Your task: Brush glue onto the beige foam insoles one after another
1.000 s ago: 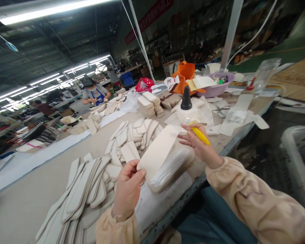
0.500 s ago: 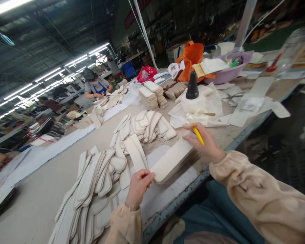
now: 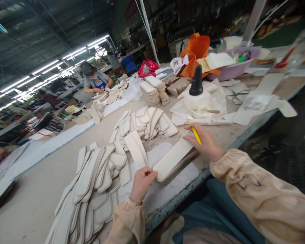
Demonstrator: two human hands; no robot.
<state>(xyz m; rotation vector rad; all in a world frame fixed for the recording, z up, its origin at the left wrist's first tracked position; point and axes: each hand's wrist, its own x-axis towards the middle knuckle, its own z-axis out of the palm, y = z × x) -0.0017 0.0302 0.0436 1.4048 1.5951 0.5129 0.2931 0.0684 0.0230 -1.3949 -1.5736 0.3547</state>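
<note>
My left hand (image 3: 143, 182) is closed, with thumb and fingers pinching the near corner of a long, round-cornered cream strip (image 3: 174, 156). More strips lie stacked beneath it. My right hand (image 3: 204, 141) is closed around a yellow-handled brush (image 3: 196, 135) with whitish bristles, and its fingers also touch the far end of the top strip. Two loose strips (image 3: 136, 149) lie just left of the stack, over a white sheet (image 3: 162, 203). Beyond my right hand stands a white tub (image 3: 198, 102) with a black cone (image 3: 196, 81) on it.
Fanned heaps of cream pieces (image 3: 91, 179) spread along the left, with another pile (image 3: 147, 122) farther back. Neat stacks (image 3: 151, 91) stand behind. A purple basin (image 3: 234, 67), an orange bag (image 3: 197, 49) and a clear bottle (image 3: 300, 51) sit at the back right. A co-worker (image 3: 96, 79) works across the table.
The view has shifted slightly. Both hands keep nearly the same place on the strip, and the stack's edges below the top strip now show more separation.
</note>
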